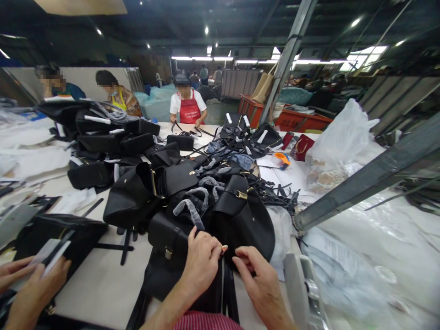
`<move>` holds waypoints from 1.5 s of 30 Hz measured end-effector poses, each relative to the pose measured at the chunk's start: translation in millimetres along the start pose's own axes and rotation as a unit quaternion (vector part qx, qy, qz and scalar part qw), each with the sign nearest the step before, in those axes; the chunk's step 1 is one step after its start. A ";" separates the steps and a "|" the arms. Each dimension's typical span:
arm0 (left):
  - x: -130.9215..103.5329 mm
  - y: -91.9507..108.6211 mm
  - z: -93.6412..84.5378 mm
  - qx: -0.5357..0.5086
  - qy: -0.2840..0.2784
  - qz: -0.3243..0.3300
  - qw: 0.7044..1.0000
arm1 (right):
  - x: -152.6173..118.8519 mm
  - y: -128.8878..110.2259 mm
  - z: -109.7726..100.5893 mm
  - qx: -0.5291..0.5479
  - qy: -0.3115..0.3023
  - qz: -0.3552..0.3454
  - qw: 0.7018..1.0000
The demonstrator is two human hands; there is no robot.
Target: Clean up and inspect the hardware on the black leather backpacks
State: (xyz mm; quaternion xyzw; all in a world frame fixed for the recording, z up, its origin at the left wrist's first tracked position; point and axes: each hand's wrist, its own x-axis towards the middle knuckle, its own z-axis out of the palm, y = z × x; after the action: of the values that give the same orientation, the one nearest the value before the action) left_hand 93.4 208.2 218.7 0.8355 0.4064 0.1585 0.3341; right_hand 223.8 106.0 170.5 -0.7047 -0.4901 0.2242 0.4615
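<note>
The left hand lay curled over the near edge of a black handbag, its fingertips pressed together on the bag's rim, seemingly pinching a small fitting there, though what exactly sat between them could not be made out. Just to its right, the right hand rested palm down on the same bag, thumb and forefinger bent toward the left hand's fingers, as if steadying the leather so the rim stayed taut; whether it gripped anything could not be told. Black straps ran down from under both hands toward the person's lap.

Touching the left hand's far side stood a smaller black bag with a metal clasp. Well off to the left of both hands, a co-worker's hands held a pale flat card over another black bag.

Beyond the hands the white table carried a loose heap of black bags, several with handles wrapped in pale foam sleeving, probably to guard them from scuffing. Farther right of the heap lay an orange tape roll and a white plastic sack. At the table's far end a person in a red apron worked on a strap.
</note>
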 end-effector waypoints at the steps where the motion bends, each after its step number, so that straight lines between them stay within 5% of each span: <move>1: -0.6 0.5 0.3 0.004 0.001 0.000 1.000 | 4.8 -6.8 2.7 0.029 0.007 0.027 0.999; 6: -3.9 -1.9 5.7 0.030 0.019 0.013 0.999 | 17.6 -15.4 15.3 0.037 -0.001 0.060 0.998; 9: -5.3 -4.2 9.4 0.039 0.028 0.021 0.999 | 17.1 -12.7 21.6 -0.061 0.036 -0.020 0.997; 15: -7.1 -5.0 10.8 0.020 0.028 0.010 0.999 | 5.2 -13.9 26.8 -0.256 0.112 -0.234 0.931; 22: -6.1 -7.1 3.8 0.001 -0.012 0.046 0.999 | 8.2 -9.3 21.6 -0.268 0.132 -0.197 0.934; 27: -3.5 -6.4 -3.5 -0.043 -0.031 0.011 0.999 | 16.3 -5.3 27.5 -0.267 0.141 -0.234 0.924; 35: 18.7 -16.3 -14.7 -0.125 -0.182 -0.002 0.975 | 16.7 -4.5 35.7 -0.189 0.114 -0.320 0.921; 42: 16.7 -18.4 2.6 -0.132 -0.122 -0.032 0.983 | 15.7 6.7 40.0 -0.167 0.087 -0.220 0.957; 45: 14.8 -21.2 7.6 -0.141 -0.116 -0.032 0.983 | 15.5 5.1 40.4 -0.197 0.092 -0.273 0.937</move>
State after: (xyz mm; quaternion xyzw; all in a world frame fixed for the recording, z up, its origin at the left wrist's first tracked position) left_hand 94.5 226.1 198.5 0.7791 0.3650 0.1058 0.4985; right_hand 201.7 136.9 149.0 -0.6382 -0.6532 -0.0772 0.4002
